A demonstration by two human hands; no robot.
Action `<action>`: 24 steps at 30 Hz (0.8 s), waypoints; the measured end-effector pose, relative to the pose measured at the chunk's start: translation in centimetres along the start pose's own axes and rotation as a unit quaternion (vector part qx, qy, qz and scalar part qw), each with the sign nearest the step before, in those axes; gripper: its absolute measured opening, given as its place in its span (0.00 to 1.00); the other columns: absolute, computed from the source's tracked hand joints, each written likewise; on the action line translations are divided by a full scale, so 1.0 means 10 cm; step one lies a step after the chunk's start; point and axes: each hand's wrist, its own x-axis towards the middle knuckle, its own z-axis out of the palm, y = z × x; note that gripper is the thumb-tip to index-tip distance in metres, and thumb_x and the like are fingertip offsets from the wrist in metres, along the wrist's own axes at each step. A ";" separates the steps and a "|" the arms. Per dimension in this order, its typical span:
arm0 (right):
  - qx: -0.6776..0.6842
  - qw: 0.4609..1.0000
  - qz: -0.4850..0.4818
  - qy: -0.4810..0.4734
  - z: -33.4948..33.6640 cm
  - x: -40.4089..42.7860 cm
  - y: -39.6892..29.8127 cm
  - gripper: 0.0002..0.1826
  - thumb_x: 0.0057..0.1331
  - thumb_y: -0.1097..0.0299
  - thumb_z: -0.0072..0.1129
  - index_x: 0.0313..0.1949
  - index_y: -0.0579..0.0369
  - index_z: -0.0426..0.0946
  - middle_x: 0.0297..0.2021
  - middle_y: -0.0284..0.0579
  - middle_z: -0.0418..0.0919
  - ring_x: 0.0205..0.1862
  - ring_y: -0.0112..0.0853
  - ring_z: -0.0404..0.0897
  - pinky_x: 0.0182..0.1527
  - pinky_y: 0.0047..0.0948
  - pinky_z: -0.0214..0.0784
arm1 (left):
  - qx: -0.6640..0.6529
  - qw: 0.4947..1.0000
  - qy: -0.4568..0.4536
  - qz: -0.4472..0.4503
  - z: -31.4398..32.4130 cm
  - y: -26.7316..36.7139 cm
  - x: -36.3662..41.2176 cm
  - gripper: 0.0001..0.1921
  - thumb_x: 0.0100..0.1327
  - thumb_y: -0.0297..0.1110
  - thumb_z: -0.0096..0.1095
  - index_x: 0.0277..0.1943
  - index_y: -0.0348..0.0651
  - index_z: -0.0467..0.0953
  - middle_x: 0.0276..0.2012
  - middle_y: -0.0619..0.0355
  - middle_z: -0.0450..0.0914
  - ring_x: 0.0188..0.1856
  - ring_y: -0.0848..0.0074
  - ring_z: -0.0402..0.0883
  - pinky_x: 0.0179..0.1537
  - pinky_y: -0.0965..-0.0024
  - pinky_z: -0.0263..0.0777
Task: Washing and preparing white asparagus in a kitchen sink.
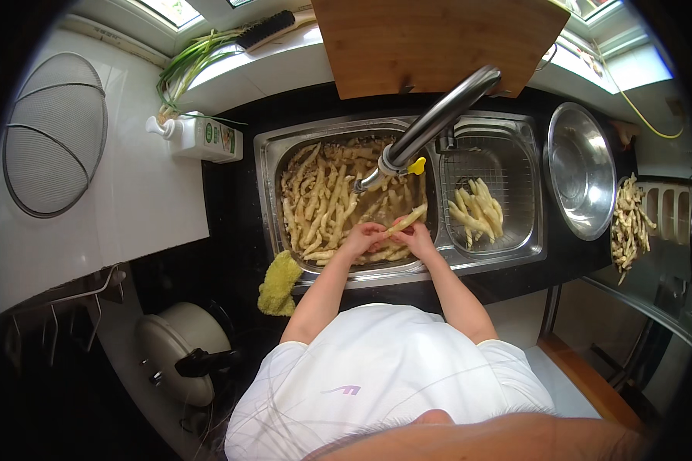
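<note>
My left hand (364, 238) and my right hand (416, 238) meet over the left sink basin (270, 190). Between them they grip one pale yellow piece (410, 218), which looks like a chicken foot, tilted up to the right. Below, cloudy brownish water holds a heap of similar pieces (323, 201), many lying lengthwise. A smaller bunch of paler pieces (477, 210) rests on the wire rack (510, 173) in the right basin. My fingertips partly hide the lower end of the held piece.
The metal faucet (438, 124), with a yellow tab (417, 166), hangs over the left basin. A steel bowl (581, 173) and another pile of pieces (630, 222) are on the right. A yellow-green cloth (279, 282), pump bottle (207, 137), mesh strainer (57, 138) and pot (179, 351) are leftward.
</note>
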 end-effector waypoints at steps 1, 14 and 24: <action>0.000 1.000 0.005 0.009 0.03 0.02 0.05 0.14 0.60 0.79 0.55 0.45 0.61 0.67 0.35 0.42 0.76 0.38 0.26 0.78 0.36 0.22 0.74 | 0.061 0.997 0.007 0.036 0.03 0.00 0.01 0.08 0.60 0.28 0.59 0.41 0.35 0.76 0.28 0.59 0.78 0.25 0.82 0.76 0.27 0.79 0.72; 0.065 0.995 0.078 -0.012 0.01 0.05 0.00 0.13 0.62 0.74 0.55 0.46 0.61 0.67 0.34 0.43 0.76 0.32 0.26 0.78 0.33 0.21 0.73 | -0.067 0.996 0.037 -0.039 0.00 -0.09 0.11 0.06 0.60 0.26 0.58 0.38 0.33 0.76 0.28 0.57 0.78 0.26 0.77 0.78 0.27 0.78 0.75; -0.017 0.994 0.092 0.054 0.05 0.22 0.25 0.13 0.61 0.70 0.56 0.42 0.64 0.67 0.34 0.43 0.75 0.30 0.27 0.78 0.30 0.24 0.74 | 0.241 0.957 0.144 0.072 0.12 -0.08 0.22 0.07 0.54 0.30 0.65 0.32 0.35 0.78 0.24 0.55 0.78 0.26 0.76 0.78 0.27 0.72 0.70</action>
